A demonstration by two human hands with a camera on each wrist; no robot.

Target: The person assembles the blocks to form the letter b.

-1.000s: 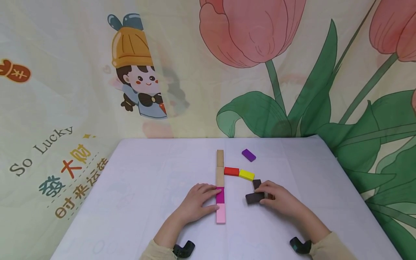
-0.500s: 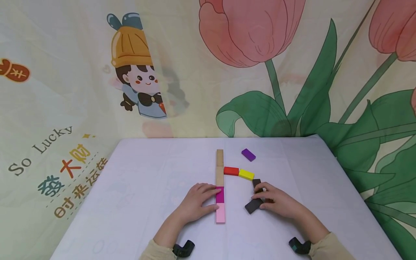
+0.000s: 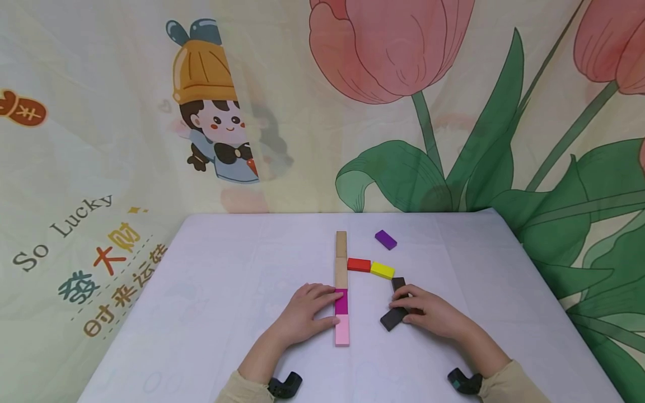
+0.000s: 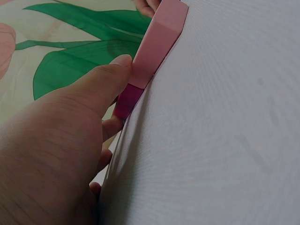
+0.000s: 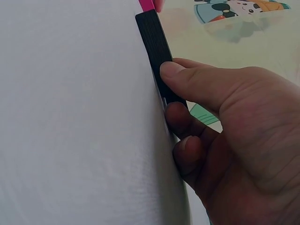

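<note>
— Where is your right hand [image 3: 433, 313]?

— It pinches the near black block [image 3: 393, 319] on the white table [image 3: 227, 280], thumb and fingers curled on it; that block lies slanted, right of the column and just near the far black block [image 3: 398, 282].

— And your left hand [image 3: 302, 313]?

— It lies on the table, fingers fairly straight, tips touching the magenta block [image 3: 341, 303] and thumb against the pink block [image 3: 342, 331]; farther off lie two tan blocks [image 3: 341, 260], a red block [image 3: 359, 265], a yellow block [image 3: 382, 271] and a purple block [image 3: 385, 239].

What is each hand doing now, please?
Left hand: open, fingers pressing the flat magenta and pink wooden blocks.
Right hand: pinching the flat black wooden block.
</note>
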